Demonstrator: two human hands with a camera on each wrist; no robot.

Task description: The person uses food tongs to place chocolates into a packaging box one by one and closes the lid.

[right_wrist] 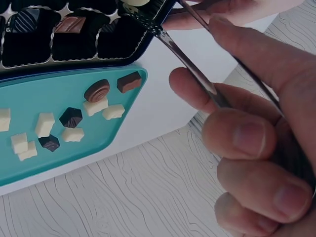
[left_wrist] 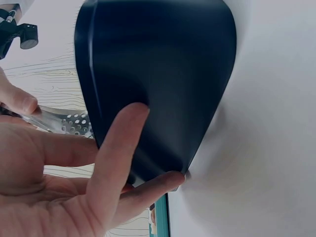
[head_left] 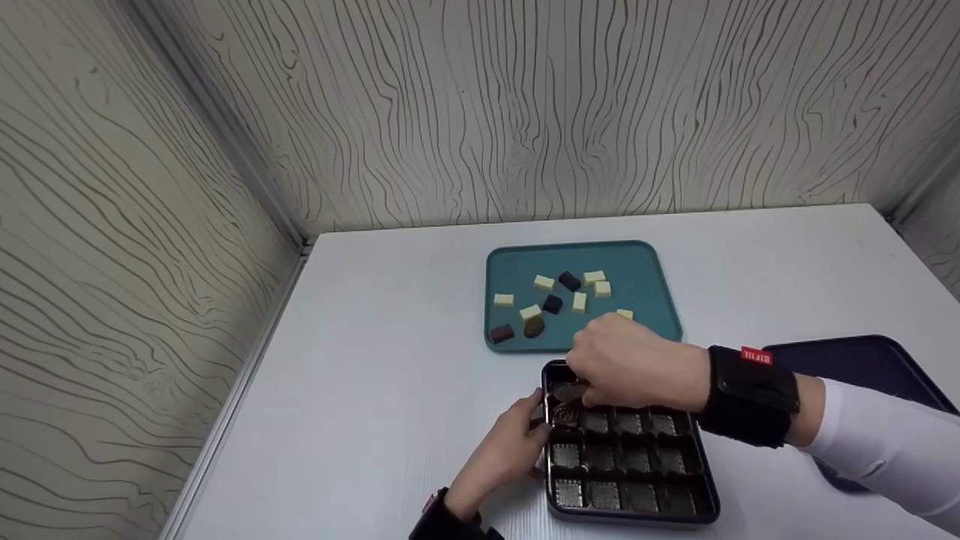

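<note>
Metal tongs [right_wrist: 185, 61] with perforated ends are gripped in my right hand [head_left: 637, 364], their tips down in the far left part of a dark compartment box [head_left: 709, 501]. A pale chocolate piece [right_wrist: 136, 2] shows right at the tips, cut off by the frame; I cannot tell whether the tongs hold it. Against the box's left side rests my left hand [head_left: 514, 442], its fingers fairly straight on the outer wall [left_wrist: 168, 64] and at the bottom edge. In the far row lie a striped dark chocolate [right_wrist: 24, 20] and a brown chocolate [right_wrist: 70, 24].
Behind the box, a teal tray [head_left: 630, 262] carries several white chocolates [head_left: 504, 300], dark chocolates [head_left: 553, 304] and brown chocolates [head_left: 502, 334]. A dark blue tray [head_left: 840, 356] lies on the right, partly under my right forearm. Patterned walls [head_left: 480, 112] border the white table [head_left: 360, 360].
</note>
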